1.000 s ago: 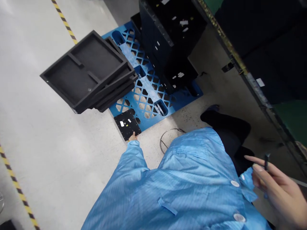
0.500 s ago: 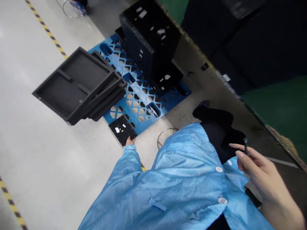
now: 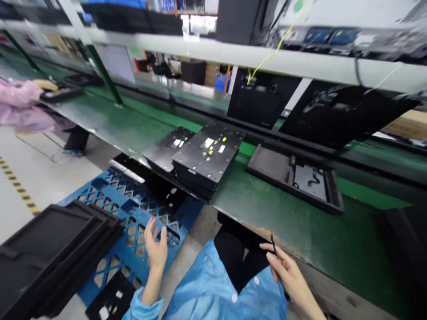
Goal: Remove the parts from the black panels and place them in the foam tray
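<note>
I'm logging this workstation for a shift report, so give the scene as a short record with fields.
Left hand: open, holding nothing, seen against the blue pallet
Right hand: holding a small dark piece, near the bench
Bench: pile of black panels, another black panel left of it; tray with a grey part inside, to the right
Pallet: stack of dark trays at its left; labelled panel at near corner
Nearby: a pink sleeve at far left

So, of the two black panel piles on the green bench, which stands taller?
The right-hand pile, the one nearer the open black tray; its top sits higher than that of the left-hand pile.
</note>
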Demonstrator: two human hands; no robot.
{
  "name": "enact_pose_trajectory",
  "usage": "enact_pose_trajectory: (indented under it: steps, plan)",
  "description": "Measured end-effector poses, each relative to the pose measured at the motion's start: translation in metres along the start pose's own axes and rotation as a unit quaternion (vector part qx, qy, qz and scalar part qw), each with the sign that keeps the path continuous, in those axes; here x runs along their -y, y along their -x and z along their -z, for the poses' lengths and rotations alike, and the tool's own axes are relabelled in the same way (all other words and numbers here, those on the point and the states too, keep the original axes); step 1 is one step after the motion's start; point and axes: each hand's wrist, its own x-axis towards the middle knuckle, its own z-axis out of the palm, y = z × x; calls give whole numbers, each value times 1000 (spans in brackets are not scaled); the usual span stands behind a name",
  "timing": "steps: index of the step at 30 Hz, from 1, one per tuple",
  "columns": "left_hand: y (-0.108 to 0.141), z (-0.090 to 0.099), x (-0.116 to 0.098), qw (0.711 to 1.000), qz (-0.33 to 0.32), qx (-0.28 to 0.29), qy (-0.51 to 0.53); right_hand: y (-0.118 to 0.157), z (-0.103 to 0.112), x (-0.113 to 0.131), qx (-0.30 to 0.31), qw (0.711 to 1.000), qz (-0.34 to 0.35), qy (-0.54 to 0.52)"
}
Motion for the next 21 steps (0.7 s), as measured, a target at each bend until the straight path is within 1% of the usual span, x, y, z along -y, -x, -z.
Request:
enact_pose_trajectory:
  steps: [1,2,3,4,5,6,7,8,9,10,11,13,15,17,19,21]
  plan:
    - [-19,-11,-39,994,-111,-6,6,-3,4,-4,8,1000,2,-15]
    - [-38,-20,-80,973,-229,-10,-18,-7,7,-8,16,999,6,-29]
    - [-56,-30,-120,941,-335,-13,-52,-11,9,-11,24,999,11,-42]
    - [-74,-39,-158,901,-426,-2,-79,-15,11,-14,30,998,18,-53]
    - [-90,-48,-192,866,-483,41,-121,-18,12,-16,35,997,24,-63]
    - [-103,-58,-220,833,-521,87,-162,-20,14,-18,39,996,28,-73]
    - [-114,-68,-241,803,-546,138,-196,-22,16,-20,41,995,30,-82]
    - [-123,-77,-255,777,-558,185,-225,-23,18,-23,39,995,30,-92]
    - [-129,-86,-263,758,-565,218,-243,-23,21,-26,32,994,31,-102]
    - [-133,-92,-265,745,-570,239,-252,-22,23,-29,23,993,32,-113]
    - [-134,-97,-263,740,-575,242,-251,-21,26,-34,15,992,32,-122]
    - [-130,-101,-254,743,-589,213,-237,-18,29,-42,8,990,32,-138]
    - [-119,-97,-245,736,-616,172,-221,-14,28,-48,7,987,28,-158]
    - [-101,-89,-243,716,-650,145,-209,-12,25,-48,1,984,27,-178]
    - [-80,-79,-245,695,-681,137,-186,-12,21,-40,-9,979,37,-200]
    - [-58,-67,-250,679,-704,146,-149,-14,17,-25,-9,972,54,-230]
